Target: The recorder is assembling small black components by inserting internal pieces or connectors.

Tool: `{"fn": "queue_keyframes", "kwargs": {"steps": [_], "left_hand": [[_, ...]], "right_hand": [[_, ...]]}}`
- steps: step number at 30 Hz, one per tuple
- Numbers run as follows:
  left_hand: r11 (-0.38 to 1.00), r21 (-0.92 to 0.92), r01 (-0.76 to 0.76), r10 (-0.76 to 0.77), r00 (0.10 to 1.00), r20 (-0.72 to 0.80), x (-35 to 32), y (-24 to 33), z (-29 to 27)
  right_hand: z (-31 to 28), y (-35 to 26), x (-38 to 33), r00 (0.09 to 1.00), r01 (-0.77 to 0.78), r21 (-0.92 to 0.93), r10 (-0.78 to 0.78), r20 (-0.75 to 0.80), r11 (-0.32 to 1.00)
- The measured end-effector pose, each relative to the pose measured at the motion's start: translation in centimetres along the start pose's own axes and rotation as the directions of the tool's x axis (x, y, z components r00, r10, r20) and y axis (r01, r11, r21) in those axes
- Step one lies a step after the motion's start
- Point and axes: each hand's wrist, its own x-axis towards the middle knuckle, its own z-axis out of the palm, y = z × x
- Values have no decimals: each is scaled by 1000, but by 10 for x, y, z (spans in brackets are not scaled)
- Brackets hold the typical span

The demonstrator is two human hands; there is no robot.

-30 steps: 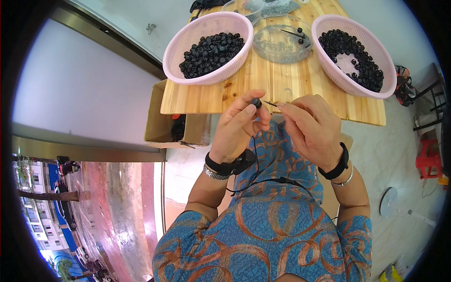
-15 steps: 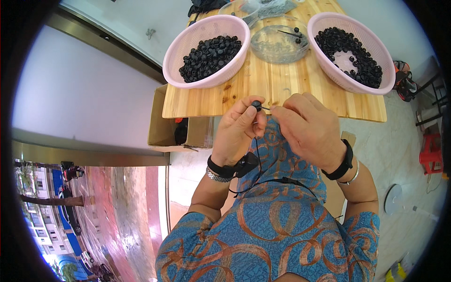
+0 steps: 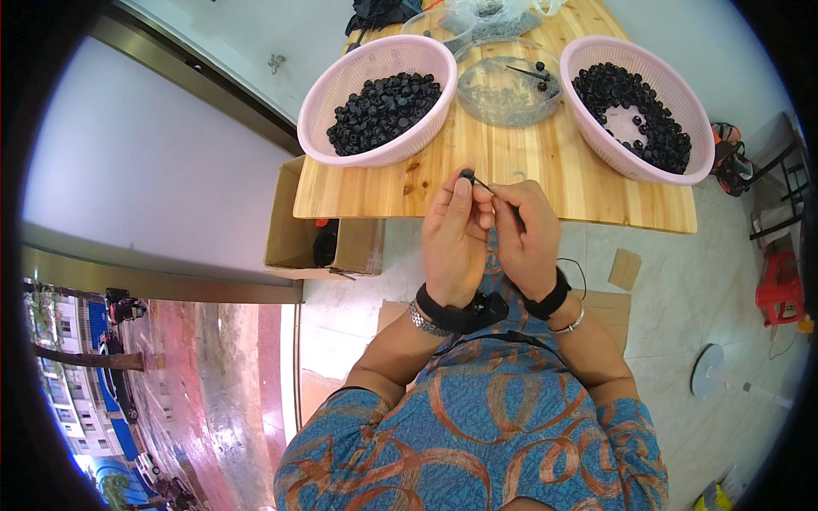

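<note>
Just past the table's near edge, my left hand (image 3: 454, 238) pinches a small round black piece (image 3: 467, 174) between thumb and fingers. My right hand (image 3: 528, 234) is closed on a thin dark pointed tool (image 3: 483, 185), whose tip meets the black piece. The tool's exact kind is too small to make out. Beyond my hands, a pink basket (image 3: 311, 102) on the left holds a heap of similar black pieces. A second pink basket (image 3: 694, 98) on the right has black pieces with a bare patch in the middle.
Between the baskets, a clear round dish (image 3: 498, 106) holds small pieces, with a thin dark tool (image 3: 527, 72) across its rim. Plastic bags (image 3: 490, 17) lie behind it on the wooden table (image 3: 503, 170). An open cardboard box (image 3: 358, 247) stands below left; a red stool (image 3: 777, 289) is far right.
My hands have drawn closer together, the right one moving left and turning more upright. The tool now slants down to the right from the black piece. The table sits slightly lower in view.
</note>
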Motion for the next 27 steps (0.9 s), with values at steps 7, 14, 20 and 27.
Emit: {"fn": "queue_keyframes", "kwargs": {"steps": [7,14,20,27], "left_hand": [[978,40,203,-205,977,66,10,14,-9],[959,256,125,-144,988,55,9,15,-8],[897,413,-156,164,986,17,8,-4,-9],[844,455,-286,335,942,-29,30,-30,-6]], "right_hand": [[-14,-1,10,997,-77,188,73,26,979],[-34,0,26,975,132,-32,-123,187,991],[-28,-15,21,920,127,-308,5,393,943],[15,16,6,997,-69,-65,70,19,995]]}}
